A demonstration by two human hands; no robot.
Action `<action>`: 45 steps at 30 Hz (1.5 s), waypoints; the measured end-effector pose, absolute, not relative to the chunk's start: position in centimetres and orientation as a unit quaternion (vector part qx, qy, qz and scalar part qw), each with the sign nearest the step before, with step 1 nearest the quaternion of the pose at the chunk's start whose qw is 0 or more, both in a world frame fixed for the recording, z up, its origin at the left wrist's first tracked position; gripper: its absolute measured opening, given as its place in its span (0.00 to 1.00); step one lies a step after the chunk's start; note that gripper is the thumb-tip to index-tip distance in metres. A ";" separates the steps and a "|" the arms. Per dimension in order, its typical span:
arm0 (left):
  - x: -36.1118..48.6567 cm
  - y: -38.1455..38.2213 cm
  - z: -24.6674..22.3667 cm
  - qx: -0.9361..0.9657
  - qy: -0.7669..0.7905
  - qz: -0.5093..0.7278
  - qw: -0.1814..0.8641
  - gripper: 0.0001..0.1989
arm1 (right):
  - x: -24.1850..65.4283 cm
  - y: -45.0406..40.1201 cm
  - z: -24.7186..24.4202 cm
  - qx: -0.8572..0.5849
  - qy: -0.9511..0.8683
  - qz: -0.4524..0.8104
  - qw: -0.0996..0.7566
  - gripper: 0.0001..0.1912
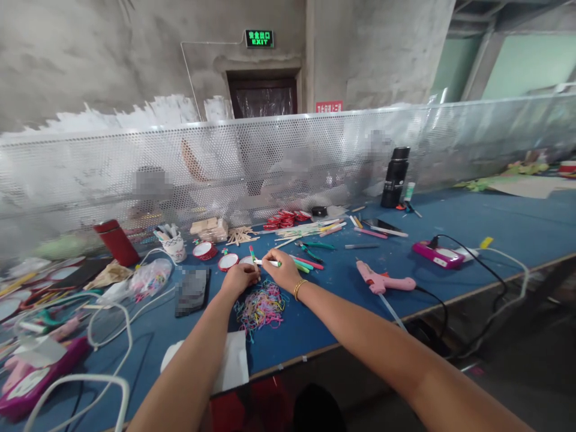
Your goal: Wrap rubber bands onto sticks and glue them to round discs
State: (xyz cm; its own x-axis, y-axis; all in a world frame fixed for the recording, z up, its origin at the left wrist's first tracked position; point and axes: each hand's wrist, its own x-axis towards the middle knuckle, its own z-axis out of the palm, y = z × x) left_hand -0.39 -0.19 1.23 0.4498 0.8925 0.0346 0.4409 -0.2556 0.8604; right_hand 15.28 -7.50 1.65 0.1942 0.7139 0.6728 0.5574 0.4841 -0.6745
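Note:
My right hand [282,271], with a gold bracelet at the wrist, is closed on a white marker with a green end [266,263]. Close on its left, my left hand [242,279] has its fingers pressed together by a small stick with a red and green top [252,251]; whether the fingers hold it is too small to tell. A pale round piece [246,260] shows behind the hands. Just below them lies a tangle of colourful strings [263,307]. Two small red-rimmed discs [228,261] rest to the left.
A pink glue gun [384,281], a purple power strip [437,255] and a black bottle [395,177] stand right. Left are a phone [192,292], a cup of pens [173,246], a red bottle [117,243] and white cables. Sticks, markers and pliers [315,245] lie beyond the hands.

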 end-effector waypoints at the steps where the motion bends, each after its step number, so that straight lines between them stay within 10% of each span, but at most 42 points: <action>1: -0.4 -0.2 1.3 0.741 0.448 0.274 0.418 0.10 | 15.4 -7.5 1.6 -0.508 -0.626 0.064 0.588 0.05; 45: -0.3 0.1 0.9 0.744 0.438 0.280 0.421 0.08 | 15.4 -7.5 1.4 -0.490 -0.636 0.077 0.592 0.07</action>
State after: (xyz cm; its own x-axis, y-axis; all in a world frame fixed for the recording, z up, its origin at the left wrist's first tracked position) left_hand -0.34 0.05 0.90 0.4601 0.8866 0.0474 0.4157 -0.2623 0.8709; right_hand 15.38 -7.46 1.43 0.1801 0.7136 0.6770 0.5313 0.5087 -0.6775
